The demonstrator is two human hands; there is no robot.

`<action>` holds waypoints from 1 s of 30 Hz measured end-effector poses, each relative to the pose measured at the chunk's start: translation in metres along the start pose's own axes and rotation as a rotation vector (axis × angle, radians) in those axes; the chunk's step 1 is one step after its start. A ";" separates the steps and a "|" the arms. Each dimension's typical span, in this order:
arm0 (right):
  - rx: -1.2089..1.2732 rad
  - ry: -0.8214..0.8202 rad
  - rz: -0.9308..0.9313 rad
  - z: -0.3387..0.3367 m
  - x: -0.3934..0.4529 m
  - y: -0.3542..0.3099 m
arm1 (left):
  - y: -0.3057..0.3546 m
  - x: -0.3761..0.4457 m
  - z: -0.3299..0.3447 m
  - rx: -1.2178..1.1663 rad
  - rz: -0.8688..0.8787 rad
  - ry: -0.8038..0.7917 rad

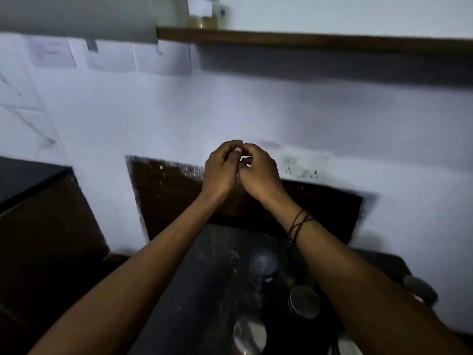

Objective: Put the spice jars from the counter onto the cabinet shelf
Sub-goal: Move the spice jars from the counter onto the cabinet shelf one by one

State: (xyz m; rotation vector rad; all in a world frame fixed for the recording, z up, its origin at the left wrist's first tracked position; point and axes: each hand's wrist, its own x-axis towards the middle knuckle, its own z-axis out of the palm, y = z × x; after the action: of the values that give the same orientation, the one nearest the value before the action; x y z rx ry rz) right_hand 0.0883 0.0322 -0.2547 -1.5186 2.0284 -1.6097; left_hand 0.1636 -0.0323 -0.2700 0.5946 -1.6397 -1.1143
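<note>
Several spice jars with round metal lids stand on the dark counter (204,278) below my arms: one (263,263) in the middle, one (304,302) to its right, one (249,334) at the bottom and one (419,289) at the far right. A labelled glass jar (202,12) stands on the wooden shelf (307,41) at the top. My left hand (221,170) and my right hand (258,170) are raised in front of the wall, fingers curled and touching each other. Neither hand holds a jar.
A grey cabinet door (76,19) hangs at the top left, with papers (110,56) taped to the wall under it. A wall socket (304,165) sits right of my hands. A dark counter edge (25,180) shows at the left.
</note>
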 end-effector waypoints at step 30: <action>0.068 -0.247 0.474 0.043 -0.304 0.223 | -0.223 -0.277 -0.003 0.005 -0.785 -0.287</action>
State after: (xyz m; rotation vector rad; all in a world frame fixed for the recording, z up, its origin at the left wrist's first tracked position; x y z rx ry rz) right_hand 0.1269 0.2154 -0.5847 -1.0430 1.9763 -1.2273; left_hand 0.2346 0.0909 -0.5957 1.1838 -1.6835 -1.8237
